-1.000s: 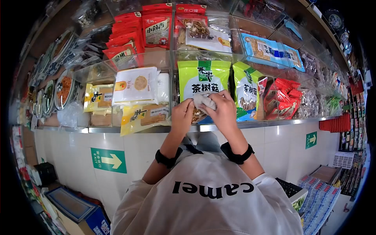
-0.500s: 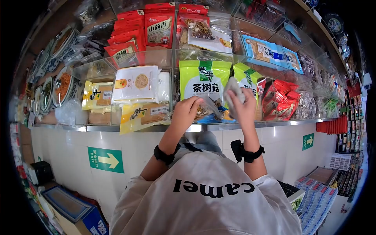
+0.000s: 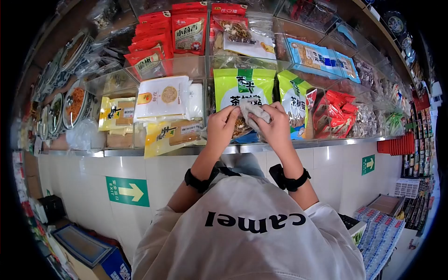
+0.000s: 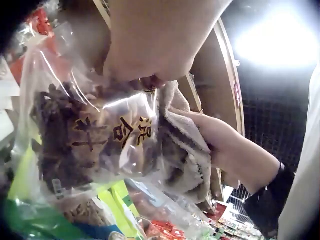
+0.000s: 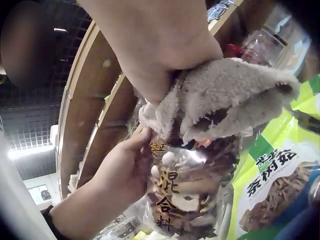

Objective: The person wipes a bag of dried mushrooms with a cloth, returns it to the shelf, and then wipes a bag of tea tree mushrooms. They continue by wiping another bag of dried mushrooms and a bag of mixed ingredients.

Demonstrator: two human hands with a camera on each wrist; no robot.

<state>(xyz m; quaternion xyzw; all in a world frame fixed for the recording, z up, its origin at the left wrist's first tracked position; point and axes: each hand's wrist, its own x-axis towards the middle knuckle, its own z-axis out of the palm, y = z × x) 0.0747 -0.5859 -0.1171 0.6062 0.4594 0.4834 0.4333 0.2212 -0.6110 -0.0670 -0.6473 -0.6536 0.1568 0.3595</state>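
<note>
My left hand (image 3: 221, 126) pinches the upper edge of a clear plastic bag of dried mixed ingredients (image 5: 187, 197), dark pieces and pale slices under gold lettering. In my right hand (image 3: 277, 127) is a bunched grey cloth (image 3: 254, 115), held against the top of that bag, close beside the left fingers. The cloth hides part of the bag in the right wrist view. Seen from the left wrist, the bag hangs upright and see-through, overlapping the goods behind it. Directly behind the hands stands a bright green bag of dried mushrooms (image 3: 247, 84).
A second green bag (image 3: 294, 100) stands to the right, then red packets (image 3: 339, 112). White packets (image 3: 163, 98) and yellow packets (image 3: 168, 136) lie to the left. Clear dividers separate the compartments, and a metal edge (image 3: 191, 152) runs along the front of the shelf.
Half a second ago my right hand held the cloth off to the right, apart from the left hand. Now the cloth is back at the bag's top. The left hand keeps its grip.
</note>
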